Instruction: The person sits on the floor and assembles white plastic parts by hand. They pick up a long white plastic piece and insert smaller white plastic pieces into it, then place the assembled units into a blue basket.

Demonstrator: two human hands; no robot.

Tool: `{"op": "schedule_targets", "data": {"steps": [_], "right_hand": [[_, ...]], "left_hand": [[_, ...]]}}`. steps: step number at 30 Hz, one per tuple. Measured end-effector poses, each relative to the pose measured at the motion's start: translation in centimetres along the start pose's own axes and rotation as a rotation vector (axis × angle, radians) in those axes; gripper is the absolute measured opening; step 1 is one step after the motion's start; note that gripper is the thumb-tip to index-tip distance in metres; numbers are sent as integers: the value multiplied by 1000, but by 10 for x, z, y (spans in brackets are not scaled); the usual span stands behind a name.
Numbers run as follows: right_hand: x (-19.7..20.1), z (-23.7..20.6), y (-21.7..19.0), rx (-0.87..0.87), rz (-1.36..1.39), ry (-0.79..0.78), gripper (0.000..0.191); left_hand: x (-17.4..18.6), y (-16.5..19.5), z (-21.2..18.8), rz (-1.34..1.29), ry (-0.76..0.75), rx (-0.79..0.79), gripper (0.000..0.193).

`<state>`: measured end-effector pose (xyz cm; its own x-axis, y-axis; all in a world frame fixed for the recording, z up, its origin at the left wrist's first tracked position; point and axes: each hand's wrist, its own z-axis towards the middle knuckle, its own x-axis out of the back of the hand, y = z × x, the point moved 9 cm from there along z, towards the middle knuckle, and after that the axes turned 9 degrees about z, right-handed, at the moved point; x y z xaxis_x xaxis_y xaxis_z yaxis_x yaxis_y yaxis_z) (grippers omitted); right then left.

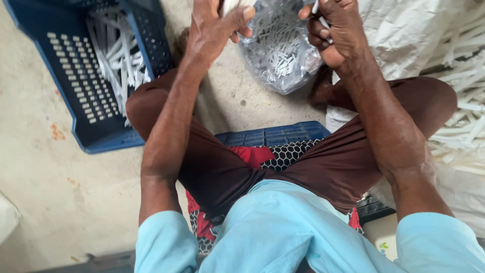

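The right hand [336, 33] is curled into a loose fist at the top edge of the view, its fingers folded over a small white plastic stick [316, 7] that pokes out above the knuckles; how many pieces it grips cannot be told. The wrist is bent inward and the forearm runs down and to the right toward a light blue sleeve [437, 242]. The left hand [214, 28] is held up just beside it, fingers spread and half open, thumb pointing right toward the clear plastic bag [278, 55]; whether it holds anything cannot be told, since the fingertips leave the frame. Its forearm drops straight toward the left knee.

The bag sits on the concrete floor [60, 167] between the two hands, close to the top edge, filled with short white plastic pieces [283, 60]. At the top left corner of the floor stands a blue crate [70, 76], tilted, with more white sticks lying inside. Along the right edge lies a white woven sack [404, 35] with a heap of long white strips [462, 101]. The person sits on another blue crate [275, 134] covered with a red and black patterned cloth [262, 154].
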<state>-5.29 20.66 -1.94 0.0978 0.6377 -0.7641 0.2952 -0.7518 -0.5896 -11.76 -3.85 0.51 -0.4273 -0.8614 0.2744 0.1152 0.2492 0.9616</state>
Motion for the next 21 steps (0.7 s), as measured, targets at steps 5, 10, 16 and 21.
{"op": "schedule_targets", "data": {"steps": [5,10,16,21], "right_hand": [[13,7,-21,82,5,84,21],[25,15,-34,133,-174,145,15],[56,23,-24,218,-186,134,20],[77,23,-28,308,-1586,194,19]], "left_hand": [[-26,-9,24,8,-56,29,27],[-29,-28,39,-16,-64,11,27],[-34,-36,38,-50,-72,11,34],[-35,-30,37,-51,-63,-65,33]]}}
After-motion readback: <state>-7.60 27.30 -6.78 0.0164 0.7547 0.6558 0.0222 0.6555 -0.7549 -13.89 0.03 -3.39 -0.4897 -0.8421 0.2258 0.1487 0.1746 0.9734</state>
